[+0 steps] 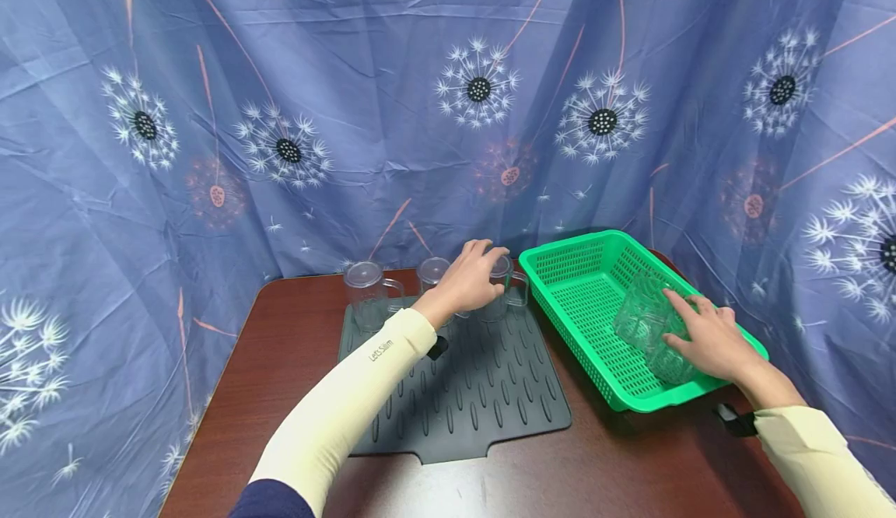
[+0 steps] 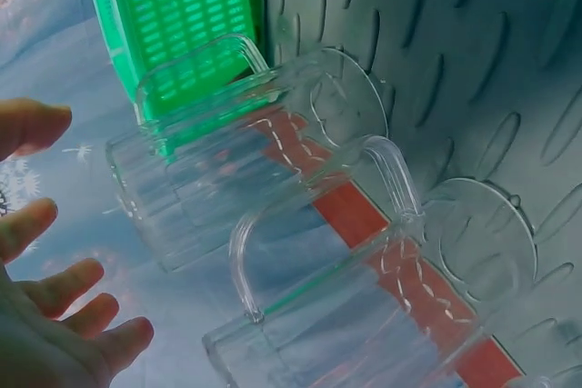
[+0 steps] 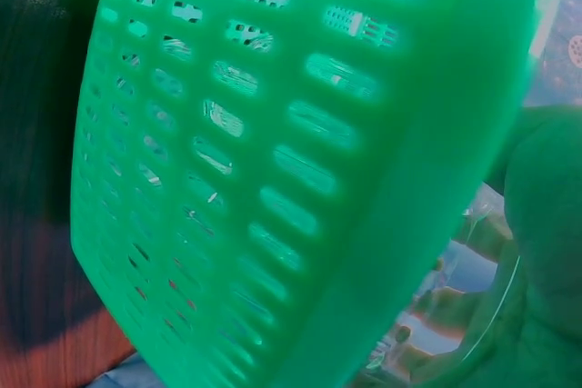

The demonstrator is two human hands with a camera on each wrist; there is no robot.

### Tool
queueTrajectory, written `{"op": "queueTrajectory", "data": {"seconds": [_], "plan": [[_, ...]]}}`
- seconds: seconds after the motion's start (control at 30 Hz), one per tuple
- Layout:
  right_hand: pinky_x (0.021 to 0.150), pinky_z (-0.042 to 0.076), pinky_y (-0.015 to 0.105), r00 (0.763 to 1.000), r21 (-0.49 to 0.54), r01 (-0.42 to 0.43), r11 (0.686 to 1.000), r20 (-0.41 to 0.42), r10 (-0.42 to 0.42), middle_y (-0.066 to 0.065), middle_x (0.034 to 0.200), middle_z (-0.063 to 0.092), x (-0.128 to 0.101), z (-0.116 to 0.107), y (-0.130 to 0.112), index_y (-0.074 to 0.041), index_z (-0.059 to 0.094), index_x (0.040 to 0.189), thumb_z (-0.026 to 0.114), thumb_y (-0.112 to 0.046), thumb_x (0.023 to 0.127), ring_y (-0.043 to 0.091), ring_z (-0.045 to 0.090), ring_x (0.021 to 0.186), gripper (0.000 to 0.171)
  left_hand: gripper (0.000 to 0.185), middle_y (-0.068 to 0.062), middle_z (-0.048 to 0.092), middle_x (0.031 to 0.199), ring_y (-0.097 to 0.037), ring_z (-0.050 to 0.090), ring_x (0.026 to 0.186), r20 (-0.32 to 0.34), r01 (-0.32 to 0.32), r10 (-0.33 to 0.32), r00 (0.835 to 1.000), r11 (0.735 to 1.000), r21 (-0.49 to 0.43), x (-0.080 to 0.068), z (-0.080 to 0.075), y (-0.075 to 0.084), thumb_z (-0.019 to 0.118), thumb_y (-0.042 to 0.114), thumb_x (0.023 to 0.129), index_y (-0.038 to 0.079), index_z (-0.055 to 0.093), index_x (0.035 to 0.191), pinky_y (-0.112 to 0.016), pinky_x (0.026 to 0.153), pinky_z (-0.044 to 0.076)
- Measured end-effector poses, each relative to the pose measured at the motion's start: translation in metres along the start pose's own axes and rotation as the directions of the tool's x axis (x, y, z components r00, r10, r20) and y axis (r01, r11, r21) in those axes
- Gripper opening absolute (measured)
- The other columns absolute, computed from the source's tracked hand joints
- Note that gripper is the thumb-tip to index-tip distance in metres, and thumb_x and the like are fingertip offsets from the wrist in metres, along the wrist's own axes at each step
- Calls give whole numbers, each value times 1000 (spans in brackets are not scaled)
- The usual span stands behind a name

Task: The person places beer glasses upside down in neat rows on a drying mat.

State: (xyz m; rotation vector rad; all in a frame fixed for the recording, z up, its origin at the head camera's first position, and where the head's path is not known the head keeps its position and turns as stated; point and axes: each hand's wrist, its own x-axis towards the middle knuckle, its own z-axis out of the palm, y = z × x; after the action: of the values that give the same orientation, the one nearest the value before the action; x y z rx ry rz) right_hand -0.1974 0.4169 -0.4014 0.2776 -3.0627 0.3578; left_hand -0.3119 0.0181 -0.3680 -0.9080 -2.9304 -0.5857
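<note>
Three clear glass mugs with handles stand upside down in a row along the back of a dark grey drying mat (image 1: pixel 462 393): a left mug (image 1: pixel 365 300), a middle mug (image 1: pixel 432 271) and a right mug (image 1: pixel 495 304). My left hand (image 1: pixel 467 281) is over the row by the right mug, fingers spread; the left wrist view shows the hand (image 2: pixel 64 324) apart from the mugs. Inside the green basket (image 1: pixel 570 335) lie clear glass cups (image 1: pixel 640 316). My right hand (image 1: pixel 717 343) holds the nearer glass cup (image 1: pixel 668 362) between thumb and fingers; the basket wall partly hides this in the right wrist view.
The perforated basket stands right of the mat on a brown wooden table (image 1: pixel 273 370). A blue curtain (image 1: pixel 392 113) with dandelion prints hangs closely behind the table and at its sides. The basket's raised wall (image 3: pixel 364 224) is close to the right wrist.
</note>
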Motion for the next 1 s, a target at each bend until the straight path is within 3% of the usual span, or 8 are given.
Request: {"op": "queueTrajectory", "data": {"seconds": [0.4,0.57,0.7,1.0], "plan": [[87,26,67,999,25,25,999,-40,-24,47,143,28,-3,6,2,-6,11,162,68,-23,96,65,25,125,88,62,-6,24,164,-27,19,153,-60,-38,34,998,996,-77,-40,-10,-1,65,30,98,25,41,154,-51,103,48],[86,24,59,983,52,109,993,-156,-99,39,141,40,-3,7,-2,1,23,155,77,-14,88,55,40,123,88,62,-6,26,164,-26,23,152,-85,-71,65,994,995,-75,-58,-10,-2,66,30,97,25,42,154,-50,101,49],[83,25,54,961,42,167,985,-228,-153,31,134,49,-2,9,-4,5,34,143,82,-10,83,49,48,116,78,61,-5,26,163,-25,24,151,-85,-95,91,992,994,-48,-72,-9,-1,66,32,97,26,42,154,-45,97,52],[83,25,54,956,51,201,978,-227,-184,28,129,51,-3,10,-4,2,39,138,82,-9,82,46,48,113,71,61,-3,29,162,-23,27,149,-37,-118,116,993,992,-46,-102,0,-5,66,32,97,25,43,153,-45,96,52]]}}
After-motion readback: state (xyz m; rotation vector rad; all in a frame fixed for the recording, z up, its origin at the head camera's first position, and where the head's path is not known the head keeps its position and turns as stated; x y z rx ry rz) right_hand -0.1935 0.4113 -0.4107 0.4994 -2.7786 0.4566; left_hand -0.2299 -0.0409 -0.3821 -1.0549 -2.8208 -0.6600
